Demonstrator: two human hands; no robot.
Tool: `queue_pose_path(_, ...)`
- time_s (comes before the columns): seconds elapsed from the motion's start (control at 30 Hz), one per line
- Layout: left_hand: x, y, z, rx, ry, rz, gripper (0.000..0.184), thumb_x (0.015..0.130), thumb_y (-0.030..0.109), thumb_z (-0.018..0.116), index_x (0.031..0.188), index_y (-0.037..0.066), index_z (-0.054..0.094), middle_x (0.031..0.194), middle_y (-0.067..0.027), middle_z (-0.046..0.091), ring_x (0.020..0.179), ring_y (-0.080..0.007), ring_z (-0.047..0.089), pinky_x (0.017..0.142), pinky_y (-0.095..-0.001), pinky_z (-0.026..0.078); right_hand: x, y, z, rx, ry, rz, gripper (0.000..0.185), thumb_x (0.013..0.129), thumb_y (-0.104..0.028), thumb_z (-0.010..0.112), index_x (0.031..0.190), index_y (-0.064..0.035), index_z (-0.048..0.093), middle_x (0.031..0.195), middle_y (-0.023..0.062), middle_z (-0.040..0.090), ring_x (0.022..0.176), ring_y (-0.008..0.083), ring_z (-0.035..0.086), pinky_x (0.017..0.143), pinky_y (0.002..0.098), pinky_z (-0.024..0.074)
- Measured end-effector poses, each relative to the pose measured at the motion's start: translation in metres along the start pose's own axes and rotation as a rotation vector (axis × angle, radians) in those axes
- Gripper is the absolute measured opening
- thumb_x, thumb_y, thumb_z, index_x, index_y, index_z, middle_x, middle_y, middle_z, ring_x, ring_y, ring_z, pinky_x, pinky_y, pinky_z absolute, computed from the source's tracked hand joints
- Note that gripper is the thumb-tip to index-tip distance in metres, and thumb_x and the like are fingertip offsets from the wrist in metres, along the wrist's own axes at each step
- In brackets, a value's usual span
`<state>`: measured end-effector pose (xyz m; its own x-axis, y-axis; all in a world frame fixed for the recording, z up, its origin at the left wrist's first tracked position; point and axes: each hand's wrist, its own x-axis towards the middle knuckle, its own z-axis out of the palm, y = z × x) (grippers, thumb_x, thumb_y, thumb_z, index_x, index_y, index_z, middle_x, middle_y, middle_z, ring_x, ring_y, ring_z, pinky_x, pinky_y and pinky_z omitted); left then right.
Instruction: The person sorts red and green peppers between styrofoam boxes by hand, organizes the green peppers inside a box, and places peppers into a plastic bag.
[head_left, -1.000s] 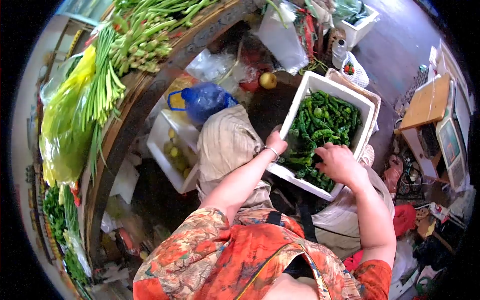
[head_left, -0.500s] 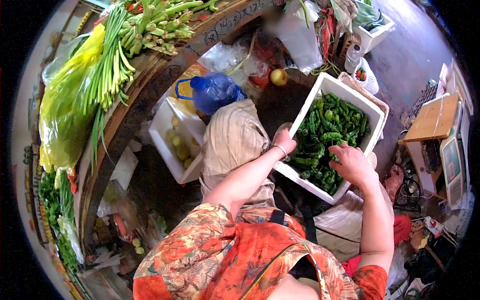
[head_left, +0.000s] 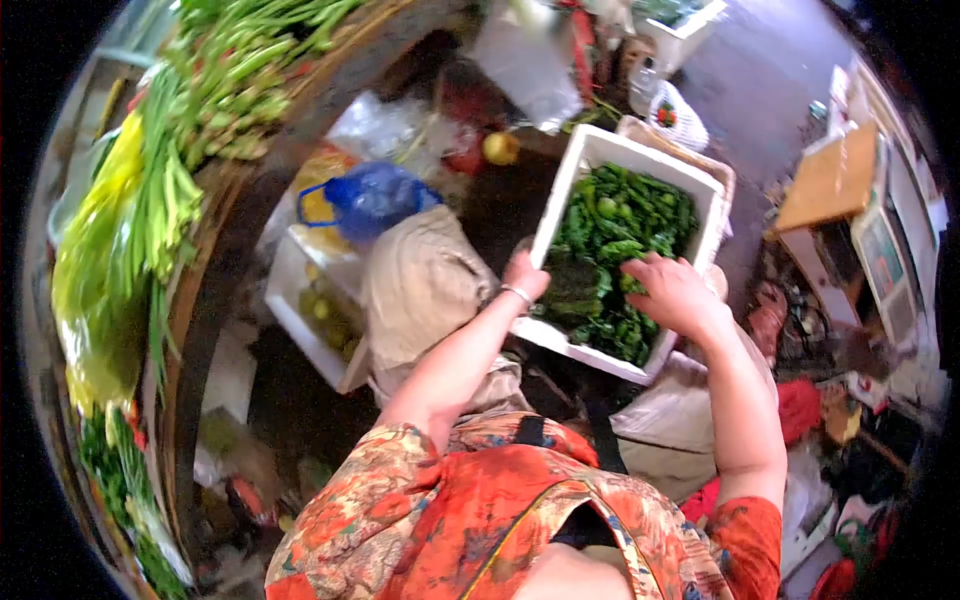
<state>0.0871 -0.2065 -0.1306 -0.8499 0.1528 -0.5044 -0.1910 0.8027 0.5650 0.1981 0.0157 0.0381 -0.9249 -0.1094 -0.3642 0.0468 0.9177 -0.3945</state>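
Many glossy, tapered peppers (head_left: 625, 222) in rectangular foam box (head_left: 564, 190).

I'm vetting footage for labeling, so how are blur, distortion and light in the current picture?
Head view: the greens at upper left look smeared; head view: the wooden edge bows and corners go black; head view: glare streaks the yellow bag; head view: the floor at upper right is bright; head view: peppers and right hand are soft but readable.
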Motion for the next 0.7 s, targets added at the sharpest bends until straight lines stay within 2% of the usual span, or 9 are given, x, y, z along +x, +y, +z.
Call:
queue_pose_path(0.13,0.013,-0.013,0.006,0.038,-0.035,0.034,0.042,0.07,0.007,0.056,0.112,0.005,0.062,0.104,-0.0222,0.067,0.1,-0.038,0.064,0.087,-0.0421,0.051,0.0,0.012,-0.019,0.016,0.0,0.132,0.034,0.083,-0.024,0.064,0.112,-0.0065,0.062,0.105,0.0171,0.063,0.101,0.0333,0.062,0.088,0.0478,0.0477)
queue_pose_path(0.2,0.007,-0.009,0.003,0.034,0.014,0.065,0.036,0.07,0.007,0.061,0.104,0.001,0.064,0.097,-0.0224,0.069,0.093,-0.0366,0.067,0.081,-0.0414,0.053,-0.001,0.027,-0.013,0.038,0.104,0.124,0.033,0.083,-0.024,0.064,0.11,-0.0059,0.062,0.105,0.0173,0.063,0.101,0.0335,0.062,0.088,0.0481,0.0474)
queue_pose_path(0.33,0.019,-0.022,0.01,0.003,0.051,0.155,0.035,0.069,0.007,0.062,0.103,0.0,0.065,0.095,-0.0206,0.069,0.092,-0.0355,0.067,0.081,-0.0403,0.052,0.0,0.036,-0.016,0.026,0.111,0.222,0.03,0.083,-0.024,0.064,0.108,-0.0056,0.063,0.106,0.0176,0.063,0.1,0.0353,0.063,0.087,0.0476,0.0508)
queue_pose_path(0.43,0.025,-0.026,0.016,0.035,0.021,0.101,0.034,0.069,0.007,0.062,0.103,0.001,0.065,0.095,-0.0199,0.069,0.092,-0.035,0.067,0.081,-0.0399,0.052,0.002,0.048,-0.011,0.019,0.145,0.235,0.03,0.083,-0.024,0.064,0.106,-0.0053,0.063,0.106,0.0179,0.062,0.099,0.0357,0.064,0.086,0.0471,0.0524)
queue_pose_path(0.47,0.027,-0.031,0.017,0.035,0.018,0.083,0.034,0.069,0.007,0.061,0.103,0.001,0.065,0.096,-0.0197,0.07,0.092,-0.035,0.067,0.081,-0.0398,0.052,0.002,0.051,-0.013,0.016,0.142,0.229,0.032,0.083,-0.024,0.065,0.11,-0.0064,0.063,0.107,0.0182,0.062,0.101,0.0353,0.063,0.087,0.0465,0.0516)
queue_pose_path(0.53,0.019,-0.02,0.011,0.093,0.002,0.046,0.036,0.072,0.008,0.06,0.107,0.002,0.064,0.101,-0.0207,0.069,0.097,-0.0355,0.066,0.084,-0.0403,0.052,0.002,0.056,-0.015,0.034,0.157,0.212,0.036,0.083,-0.024,0.065,0.115,-0.0067,0.062,0.108,0.0187,0.061,0.102,0.0357,0.062,0.088,0.0463,0.0507)
queue_pose_path(0.7,0.001,-0.004,0.0,-0.053,0.013,0.118,0.041,0.076,0.008,0.06,0.116,0.004,0.062,0.106,-0.0213,0.068,0.1,-0.0367,0.065,0.085,-0.041,0.052,-0.002,0.057,-0.023,0.055,0.163,0.218,0.038,0.084,-0.023,0.065,0.119,-0.0067,0.062,0.108,0.0192,0.06,0.105,0.0358,0.06,0.091,0.0442,0.0481)
